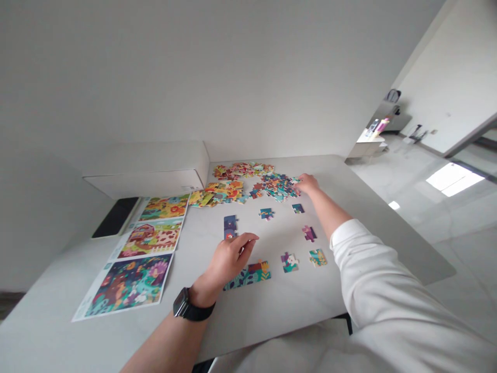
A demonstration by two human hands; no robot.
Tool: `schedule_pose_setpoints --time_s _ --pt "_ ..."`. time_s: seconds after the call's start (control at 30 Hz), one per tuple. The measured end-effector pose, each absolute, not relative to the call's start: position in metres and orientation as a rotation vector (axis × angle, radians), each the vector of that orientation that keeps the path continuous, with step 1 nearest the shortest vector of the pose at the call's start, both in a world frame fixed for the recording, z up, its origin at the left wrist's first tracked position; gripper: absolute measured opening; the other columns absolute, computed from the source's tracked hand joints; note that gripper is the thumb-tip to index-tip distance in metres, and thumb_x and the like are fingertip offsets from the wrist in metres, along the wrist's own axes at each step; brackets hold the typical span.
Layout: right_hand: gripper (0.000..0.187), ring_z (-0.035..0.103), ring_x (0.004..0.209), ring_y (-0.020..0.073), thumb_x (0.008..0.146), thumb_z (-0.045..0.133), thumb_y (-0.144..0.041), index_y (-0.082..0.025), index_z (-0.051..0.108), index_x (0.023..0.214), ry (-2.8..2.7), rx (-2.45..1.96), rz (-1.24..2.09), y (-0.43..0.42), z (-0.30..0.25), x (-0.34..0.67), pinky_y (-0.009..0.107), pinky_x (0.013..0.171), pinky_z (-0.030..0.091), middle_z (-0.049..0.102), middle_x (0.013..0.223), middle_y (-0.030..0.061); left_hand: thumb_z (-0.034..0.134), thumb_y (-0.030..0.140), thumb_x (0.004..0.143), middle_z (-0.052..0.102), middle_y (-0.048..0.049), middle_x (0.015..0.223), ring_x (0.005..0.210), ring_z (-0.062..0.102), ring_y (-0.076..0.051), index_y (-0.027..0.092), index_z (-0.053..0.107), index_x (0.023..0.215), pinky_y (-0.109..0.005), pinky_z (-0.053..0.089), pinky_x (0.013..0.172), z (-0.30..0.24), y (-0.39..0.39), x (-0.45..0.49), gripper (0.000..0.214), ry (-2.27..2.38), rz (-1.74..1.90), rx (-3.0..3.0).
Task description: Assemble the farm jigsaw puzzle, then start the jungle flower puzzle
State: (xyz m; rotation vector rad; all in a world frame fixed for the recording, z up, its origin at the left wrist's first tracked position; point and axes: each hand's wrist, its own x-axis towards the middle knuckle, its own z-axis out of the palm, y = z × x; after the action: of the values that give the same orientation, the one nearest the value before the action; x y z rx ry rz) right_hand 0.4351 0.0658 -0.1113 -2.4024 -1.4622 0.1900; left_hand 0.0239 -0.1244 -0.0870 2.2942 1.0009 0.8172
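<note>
My left hand [231, 257], with a black watch [191, 305] on its wrist, hovers over the table with fingers loosely bent and a gap by the thumb. It holds nothing I can see. Under and beside it lie joined dark blue pieces [230, 224] and a joined teal strip [254, 274], both partly covered. My right hand [308, 183] reaches the right edge of a blue-teal puzzle pile [279, 185], its fingertips pinched on a puzzle piece [296, 181]. Nearer me are loose pieces: a purple one [309, 233], a rabbit one [289, 262] and a yellow-leaf one [318, 258].
Two other piles, red-pink [244, 170] and yellow-orange [221, 191], lie toward the wall. On the left, a printed picture sheet [132, 282] lies by a black phone [116, 217] and a white box [147, 168]. The table's right edge [404, 223] drops to the floor.
</note>
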Motion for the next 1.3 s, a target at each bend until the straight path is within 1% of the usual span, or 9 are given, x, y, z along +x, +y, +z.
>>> schedule_pose_setpoints --time_s 0.17,0.3,0.4,0.6,0.77,0.87,0.97,1.13,1.3 --pt "0.037 0.073 0.103 0.0218 0.082 0.075 -0.021 -0.02 0.076 0.119 -1.371 -2.208 0.248 0.04 -0.107 0.438 0.029 0.089 0.054 0.082 0.115 0.0101 0.049 0.036 0.11 0.081 -0.0037 0.088 0.068 0.072 -0.016 0.025 0.073 0.12 -0.026 0.049 0.065 -0.084 -0.127 0.026 0.028 0.978 0.804 2.32" --pt "0.035 0.07 0.083 0.0173 0.081 0.073 -0.024 -0.015 0.074 0.114 -1.218 -1.923 0.511 0.008 -0.092 0.44 0.026 0.074 0.052 0.08 0.093 0.0062 0.05 0.036 0.11 0.081 -0.0043 0.09 0.072 0.073 -0.017 0.025 0.074 0.12 -0.026 0.05 0.068 -0.084 -0.127 0.028 0.028 0.954 0.819 2.348" --pt "0.032 0.068 0.077 0.017 0.077 0.078 -0.028 -0.016 0.072 0.105 -1.133 -1.654 0.682 -0.026 -0.072 0.438 0.026 0.067 0.05 0.076 0.087 0.0047 0.05 0.036 0.11 0.081 -0.0049 0.092 0.075 0.074 -0.017 0.024 0.074 0.12 -0.026 0.05 0.07 -0.084 -0.128 0.031 0.029 0.925 0.838 2.375" --pt "0.05 0.07 0.08 0.0174 0.07 0.09 -0.048 -0.022 0.069 0.107 -1.112 -1.316 0.832 -0.108 -0.055 0.41 0.028 0.07 0.054 0.074 0.091 0.0031 0.054 0.038 0.106 0.075 -0.0013 0.078 0.066 0.067 -0.015 0.023 0.076 0.117 -0.025 0.046 0.065 -0.078 -0.131 0.032 0.028 0.952 0.881 2.347" --pt "0.057 0.07 0.083 0.0182 0.074 0.084 -0.061 -0.025 0.066 0.113 -1.089 -1.275 0.826 -0.151 -0.087 0.37 0.029 0.071 0.055 0.073 0.098 0.003 0.058 0.041 0.101 0.063 0.0023 0.067 0.06 0.061 -0.013 0.02 0.072 0.112 -0.023 0.044 0.058 -0.06 -0.124 0.024 0.027 1.094 1.253 1.955" --pt "0.055 0.07 0.081 0.0172 0.075 0.082 -0.059 -0.026 0.067 0.117 -1.12 -1.297 0.843 -0.157 -0.103 0.355 0.027 0.068 0.055 0.071 0.099 0.0016 0.061 0.042 0.099 0.059 0.0035 0.065 0.059 0.057 -0.012 0.02 0.071 0.109 -0.022 0.042 0.056 -0.048 -0.123 0.027 0.026 1.072 1.353 1.848" --pt "0.055 0.069 0.08 0.0157 0.08 0.078 -0.051 -0.03 0.066 0.129 -1.193 -1.343 0.868 -0.157 -0.106 0.349 0.025 0.064 0.054 0.071 0.103 0.0011 0.063 0.043 0.098 0.062 0.0023 0.068 0.06 0.058 -0.012 0.02 0.072 0.11 -0.023 0.043 0.057 -0.045 -0.126 0.043 0.028 0.998 1.266 1.873" --pt "0.06 0.071 0.079 0.0155 0.083 0.075 -0.041 -0.031 0.062 0.14 -1.199 -1.369 0.942 -0.159 -0.099 0.345 0.027 0.067 0.057 0.07 0.109 0.0018 0.065 0.038 0.098 0.072 -0.0017 0.083 0.067 0.061 -0.014 0.02 0.075 0.113 -0.026 0.049 0.066 -0.067 -0.14 0.08 0.026 0.949 0.985 2.117" --pt "0.062 0.073 0.083 0.0165 0.083 0.075 -0.039 -0.032 0.06 0.143 -1.209 -1.334 0.947 -0.161 -0.102 0.347 0.03 0.075 0.062 0.069 0.121 0.004 0.066 0.027 0.098 0.077 -0.0069 0.103 0.096 0.07 -0.022 0.022 0.075 0.114 -0.037 0.055 0.094 -0.092 -0.155 0.093 0.019 0.774 0.838 2.406"
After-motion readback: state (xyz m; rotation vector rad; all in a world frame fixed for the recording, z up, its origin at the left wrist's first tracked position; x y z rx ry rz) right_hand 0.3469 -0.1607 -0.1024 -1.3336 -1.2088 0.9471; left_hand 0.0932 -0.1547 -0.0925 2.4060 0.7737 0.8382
